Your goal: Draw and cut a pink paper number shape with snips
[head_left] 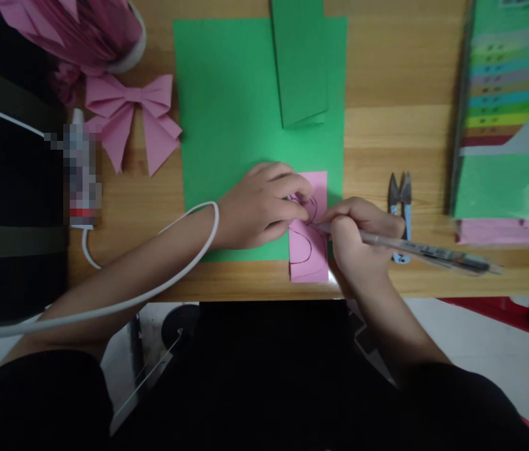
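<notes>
My left hand (264, 203) presses fingertips down on a small folded pink paper (311, 250) that lies at the near edge of a green sheet (226, 106). Its fingers are curled onto the paper's upper part. My right hand (355, 235) is closed round a clear pen (428, 254), whose tip touches the pink paper beside black curved lines drawn on it. The pen's barrel points off to the right.
Small blue thread snips (401, 207) lie just right of my right hand. A folded green strip (302, 62) rests on the green sheet. A pink paper bow (135, 119) and a glue tube (83, 175) sit left. A pack of coloured paper (508, 125) stands right. A white cable (151, 294) crosses my left forearm.
</notes>
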{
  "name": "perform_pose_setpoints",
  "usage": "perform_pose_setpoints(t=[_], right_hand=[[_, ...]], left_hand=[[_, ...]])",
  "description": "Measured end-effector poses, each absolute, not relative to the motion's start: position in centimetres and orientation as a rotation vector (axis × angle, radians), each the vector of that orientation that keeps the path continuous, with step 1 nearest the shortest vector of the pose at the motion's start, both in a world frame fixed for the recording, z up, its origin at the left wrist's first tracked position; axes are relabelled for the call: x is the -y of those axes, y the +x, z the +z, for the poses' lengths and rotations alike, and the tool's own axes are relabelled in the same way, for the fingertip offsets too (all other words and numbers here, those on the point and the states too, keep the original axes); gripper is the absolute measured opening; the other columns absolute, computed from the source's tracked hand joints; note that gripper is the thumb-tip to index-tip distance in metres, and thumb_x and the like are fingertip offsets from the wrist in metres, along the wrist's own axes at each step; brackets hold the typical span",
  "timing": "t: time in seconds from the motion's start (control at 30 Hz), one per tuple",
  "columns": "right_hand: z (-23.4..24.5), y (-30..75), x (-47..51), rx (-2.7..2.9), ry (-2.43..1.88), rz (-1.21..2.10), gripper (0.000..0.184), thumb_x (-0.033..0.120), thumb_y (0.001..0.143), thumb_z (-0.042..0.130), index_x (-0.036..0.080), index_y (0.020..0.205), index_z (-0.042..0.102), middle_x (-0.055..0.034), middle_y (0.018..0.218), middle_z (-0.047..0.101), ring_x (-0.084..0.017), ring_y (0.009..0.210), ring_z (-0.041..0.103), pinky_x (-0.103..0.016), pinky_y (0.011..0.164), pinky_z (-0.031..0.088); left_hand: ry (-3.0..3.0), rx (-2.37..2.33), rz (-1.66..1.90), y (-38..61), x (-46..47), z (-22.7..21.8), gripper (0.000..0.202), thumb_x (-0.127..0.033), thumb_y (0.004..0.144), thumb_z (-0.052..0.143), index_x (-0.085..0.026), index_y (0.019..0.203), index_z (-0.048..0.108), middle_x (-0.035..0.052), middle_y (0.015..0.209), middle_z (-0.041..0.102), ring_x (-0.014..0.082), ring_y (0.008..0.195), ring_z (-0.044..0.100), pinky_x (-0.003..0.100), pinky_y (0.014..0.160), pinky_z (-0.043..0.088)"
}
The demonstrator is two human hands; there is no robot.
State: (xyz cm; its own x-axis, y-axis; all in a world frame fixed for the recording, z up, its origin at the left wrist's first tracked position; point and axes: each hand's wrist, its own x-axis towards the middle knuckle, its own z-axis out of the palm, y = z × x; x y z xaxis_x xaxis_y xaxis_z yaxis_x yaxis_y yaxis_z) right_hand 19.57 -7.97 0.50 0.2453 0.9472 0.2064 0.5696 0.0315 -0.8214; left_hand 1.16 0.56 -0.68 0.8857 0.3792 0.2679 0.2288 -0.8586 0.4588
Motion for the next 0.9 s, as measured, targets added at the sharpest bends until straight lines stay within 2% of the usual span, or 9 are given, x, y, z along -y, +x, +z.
perform_pose_setpoints(t=[0.23,0.6,0.9], right_hand=[[0.34,19.56,7.99,1.409,-1.635,0.567,0.025,0.011,0.072,0.05,0.018,0.057,0.069,0.0011,0.053,0.065,-0.011,0.044,0.053,-0.024,0.045,0.043],[0.65,19.52,8.0,1.417,-1.657,0.59,0.026,0.014,0.07,0.048,0.019,0.054,0.069,0.0011,0.051,0.065,-0.013,0.044,0.055,-0.025,0.046,0.044],[0.1,19.58,8.19,1.364,-1.613,0.566,0.026,0.013,0.07,0.047,0.02,0.054,0.066,0.0025,0.05,0.062,-0.011,0.044,0.052,-0.024,0.044,0.04]], left_hand=[[2.622,-0.447,0.47,1.13,-0.63,-0.64,0.023,-0.017,0.093,0.05,-0.025,0.103,0.07,0.004,0.118,0.068,0.0245,0.112,0.055,0.043,0.095,0.042],[2.593,-0.48,0.429,1.27,-0.57,-0.54,0.026,-0.017,0.092,0.048,-0.026,0.1,0.071,0.0041,0.119,0.068,0.0255,0.112,0.056,0.046,0.096,0.042],[2.622,-0.406,0.477,1.09,-0.76,-0.54,0.024,-0.018,0.094,0.049,-0.024,0.103,0.07,0.0056,0.118,0.068,0.0257,0.11,0.054,0.046,0.095,0.042]])
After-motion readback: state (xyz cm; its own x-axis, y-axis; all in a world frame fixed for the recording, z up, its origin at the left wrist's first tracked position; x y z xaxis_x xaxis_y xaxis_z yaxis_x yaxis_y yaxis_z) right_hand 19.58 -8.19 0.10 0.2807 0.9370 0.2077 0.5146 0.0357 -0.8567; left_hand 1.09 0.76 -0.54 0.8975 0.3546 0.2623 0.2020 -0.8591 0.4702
